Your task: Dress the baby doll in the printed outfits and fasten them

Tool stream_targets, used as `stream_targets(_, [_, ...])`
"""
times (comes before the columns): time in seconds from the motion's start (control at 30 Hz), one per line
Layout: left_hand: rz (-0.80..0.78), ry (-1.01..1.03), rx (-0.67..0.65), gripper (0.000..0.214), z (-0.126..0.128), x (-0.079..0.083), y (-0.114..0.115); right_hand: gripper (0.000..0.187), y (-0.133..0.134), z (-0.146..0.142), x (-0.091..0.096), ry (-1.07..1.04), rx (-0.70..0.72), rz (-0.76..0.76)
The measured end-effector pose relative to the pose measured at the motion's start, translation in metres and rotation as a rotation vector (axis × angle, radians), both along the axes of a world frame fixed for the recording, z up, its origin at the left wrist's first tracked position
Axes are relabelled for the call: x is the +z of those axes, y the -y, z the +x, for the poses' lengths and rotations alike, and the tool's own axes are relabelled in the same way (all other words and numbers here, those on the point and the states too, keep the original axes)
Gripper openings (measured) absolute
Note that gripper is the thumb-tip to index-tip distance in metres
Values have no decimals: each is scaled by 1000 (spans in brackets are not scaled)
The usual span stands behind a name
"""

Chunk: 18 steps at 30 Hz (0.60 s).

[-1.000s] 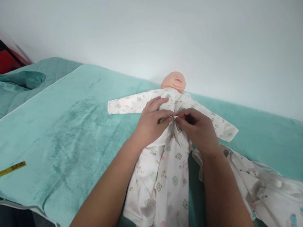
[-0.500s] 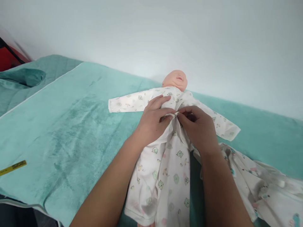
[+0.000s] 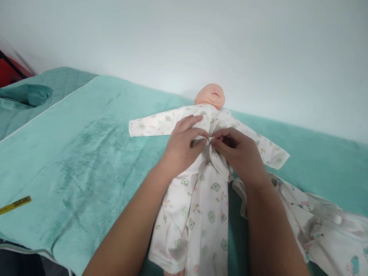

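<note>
- Two bare hands meet at mid-front of a printed top (image 3: 214, 120), worn by a doll (image 3: 211, 95) lying face-up on a teal cover (image 3: 89, 165), head twd the wall (image 3: 184, 42).
- L hand (image 3: 182, 147): thumb + index pinch the top's cloth edge; other fingers spread over the chest, prob. to steady the fabric.
- R hand (image 3: 240, 151): thumb + index nip cloth at the same spot from the other side, rest of fingers curled in, prob. b/c only tips fit there.
- Fingertips just beside each other w/ a bit of cloth btwn; tie, snap or plain edge = too small to tell.
- Sleeves (image 3: 155, 123) lie out to each side, which likely leaves the front free to reach.
- Printed lower garment (image 3: 192, 218) runs down below the hands; bit of foot (image 3: 174, 273) shows past one hem.
- Another printed cloth (image 3: 330, 237), crumpled, partly behind R arm (image 3: 273, 226); prob. there to be out of the way.
- Yellow strip (image 3: 15, 204) far L, well apart from doll; can't tell why.
</note>
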<state>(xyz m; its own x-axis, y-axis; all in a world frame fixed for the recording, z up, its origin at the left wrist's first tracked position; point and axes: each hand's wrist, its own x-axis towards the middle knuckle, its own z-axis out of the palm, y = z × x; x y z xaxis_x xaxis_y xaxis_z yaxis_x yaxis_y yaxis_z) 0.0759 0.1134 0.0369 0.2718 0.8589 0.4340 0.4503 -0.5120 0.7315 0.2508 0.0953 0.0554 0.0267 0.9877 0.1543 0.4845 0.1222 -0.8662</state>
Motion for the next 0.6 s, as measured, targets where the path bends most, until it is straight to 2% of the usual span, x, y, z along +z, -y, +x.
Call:
stream_targets(0.17, [-8,10,0,19,0,0,-1,13,1,2,3,10,29,-10])
stream_targets(0.6, [-20,-56,2,25,3,1,-1,7,0,-11,0,76,-97,45])
